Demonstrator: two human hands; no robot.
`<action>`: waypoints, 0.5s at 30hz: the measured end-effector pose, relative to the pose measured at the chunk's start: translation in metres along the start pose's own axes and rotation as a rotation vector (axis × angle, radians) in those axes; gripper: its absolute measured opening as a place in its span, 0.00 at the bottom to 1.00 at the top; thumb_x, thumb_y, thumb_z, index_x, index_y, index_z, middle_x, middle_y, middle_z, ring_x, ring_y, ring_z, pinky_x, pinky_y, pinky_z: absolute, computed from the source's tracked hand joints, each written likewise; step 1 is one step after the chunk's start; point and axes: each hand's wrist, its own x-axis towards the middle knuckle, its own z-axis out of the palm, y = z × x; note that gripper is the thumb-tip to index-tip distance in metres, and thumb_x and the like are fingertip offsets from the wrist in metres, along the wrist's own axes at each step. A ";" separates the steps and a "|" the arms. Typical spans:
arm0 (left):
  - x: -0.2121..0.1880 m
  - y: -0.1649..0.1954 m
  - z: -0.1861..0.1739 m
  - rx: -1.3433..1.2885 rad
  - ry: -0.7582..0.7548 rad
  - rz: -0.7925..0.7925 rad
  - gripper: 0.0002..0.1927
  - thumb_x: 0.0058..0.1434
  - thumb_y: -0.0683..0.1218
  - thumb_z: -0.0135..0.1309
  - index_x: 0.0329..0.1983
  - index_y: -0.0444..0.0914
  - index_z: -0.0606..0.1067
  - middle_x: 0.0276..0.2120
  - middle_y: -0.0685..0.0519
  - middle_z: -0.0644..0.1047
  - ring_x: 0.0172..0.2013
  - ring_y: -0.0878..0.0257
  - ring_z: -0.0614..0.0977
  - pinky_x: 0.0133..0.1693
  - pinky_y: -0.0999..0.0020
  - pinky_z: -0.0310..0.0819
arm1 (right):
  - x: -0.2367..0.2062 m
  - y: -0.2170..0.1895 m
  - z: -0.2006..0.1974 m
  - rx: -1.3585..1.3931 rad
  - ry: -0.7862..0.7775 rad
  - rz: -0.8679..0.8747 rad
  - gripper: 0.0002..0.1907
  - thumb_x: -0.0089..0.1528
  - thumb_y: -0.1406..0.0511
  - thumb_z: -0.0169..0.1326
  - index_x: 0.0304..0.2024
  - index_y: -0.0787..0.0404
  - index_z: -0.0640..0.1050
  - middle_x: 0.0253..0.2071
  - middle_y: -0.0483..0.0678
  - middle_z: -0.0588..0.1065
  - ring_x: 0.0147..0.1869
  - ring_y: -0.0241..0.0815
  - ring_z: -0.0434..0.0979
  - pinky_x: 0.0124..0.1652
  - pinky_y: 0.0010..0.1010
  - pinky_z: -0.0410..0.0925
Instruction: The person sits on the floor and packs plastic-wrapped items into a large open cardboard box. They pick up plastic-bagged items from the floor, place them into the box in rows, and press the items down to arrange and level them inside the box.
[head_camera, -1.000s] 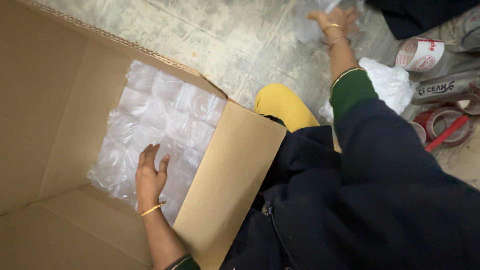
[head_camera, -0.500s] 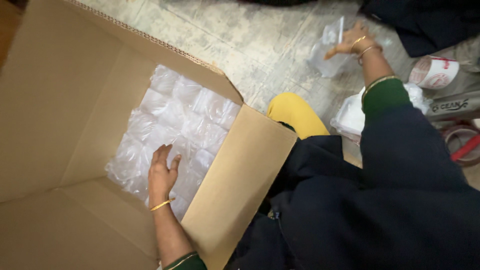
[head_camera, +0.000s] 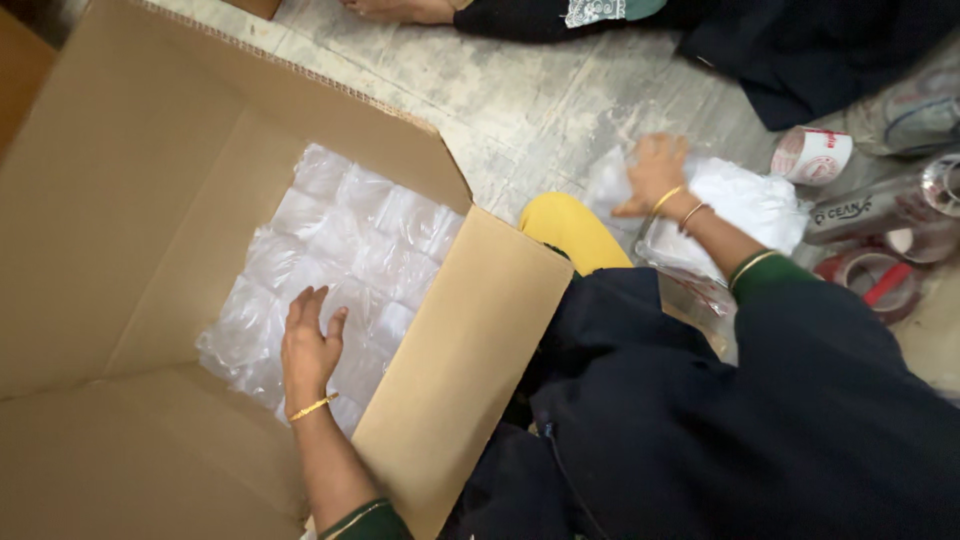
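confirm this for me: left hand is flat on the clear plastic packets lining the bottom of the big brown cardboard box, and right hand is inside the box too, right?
Not quite. The head view shows the right hand outside the big brown cardboard box, on crumpled clear plastic on the floor. The left hand does lie flat on the clear plastic packets lining the box bottom.

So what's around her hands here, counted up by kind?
Cardboard box: 1
Layer of clear packets in the box, under the left hand: 1
Clear packet under the right hand: 1
White bag: 1
Tape rolls: 2
Total: 6
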 end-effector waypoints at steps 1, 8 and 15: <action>-0.001 0.002 -0.001 0.004 0.001 -0.009 0.22 0.64 0.48 0.58 0.61 0.37 0.75 0.64 0.40 0.71 0.61 0.41 0.72 0.58 0.52 0.69 | -0.012 -0.011 0.007 0.031 0.084 -0.061 0.47 0.41 0.33 0.64 0.54 0.53 0.83 0.63 0.58 0.64 0.74 0.69 0.52 0.63 0.75 0.46; -0.016 0.026 -0.022 0.014 0.125 0.120 0.20 0.66 0.46 0.58 0.60 0.37 0.76 0.64 0.40 0.72 0.61 0.42 0.74 0.59 0.52 0.69 | -0.030 0.006 -0.002 0.093 0.039 -0.071 0.45 0.40 0.39 0.65 0.54 0.55 0.82 0.77 0.62 0.53 0.67 0.71 0.57 0.61 0.62 0.54; -0.064 0.078 -0.062 -0.348 0.390 0.217 0.17 0.68 0.38 0.57 0.60 0.36 0.76 0.61 0.45 0.76 0.60 0.50 0.79 0.58 0.58 0.75 | -0.056 -0.018 -0.144 1.072 0.642 -0.164 0.38 0.52 0.56 0.75 0.56 0.68 0.74 0.51 0.55 0.74 0.53 0.49 0.73 0.56 0.39 0.70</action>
